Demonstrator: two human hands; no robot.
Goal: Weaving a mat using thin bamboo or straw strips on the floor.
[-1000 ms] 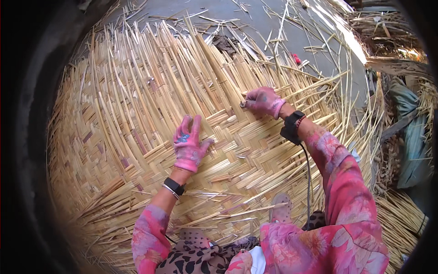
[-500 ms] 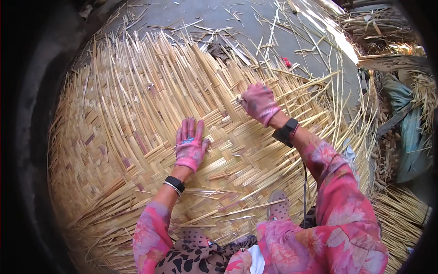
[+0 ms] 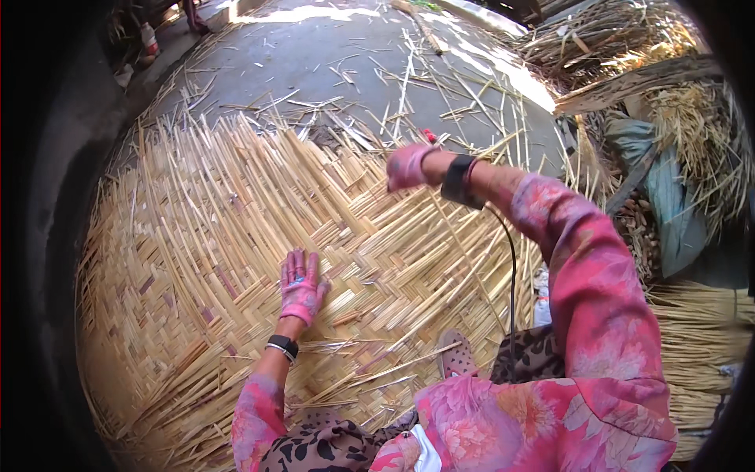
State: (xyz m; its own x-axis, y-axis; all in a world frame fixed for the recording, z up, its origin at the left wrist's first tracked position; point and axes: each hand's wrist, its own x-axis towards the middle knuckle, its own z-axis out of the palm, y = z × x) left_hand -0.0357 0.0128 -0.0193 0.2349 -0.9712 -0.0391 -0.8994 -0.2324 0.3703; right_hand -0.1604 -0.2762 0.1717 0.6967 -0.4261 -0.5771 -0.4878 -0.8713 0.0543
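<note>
Resting on one mat [image 3: 385,295]: left hand [image 3: 300,296], two shoes [image 3: 457,355]; right hand [image 3: 406,167] above.

We catch a soft gloss running along the wide, straw-coloured, woven reed mat [image 3: 370,271], its flat strips smooth, its loose ends rough and splintery! On the left hand [image 3: 301,285] we get a matt pink cloth glove [image 3: 300,302]; next, a soft, dull, pink floral cloth sleeve [image 3: 602,271]. Further out, we spot smooth, matt grey flooring [image 3: 271,63], a coarse-grained brown wooden plank [image 3: 635,85], and crinkled, faintly shiny, plastic-looking blue-green sheeting [image 3: 675,216]!
</note>
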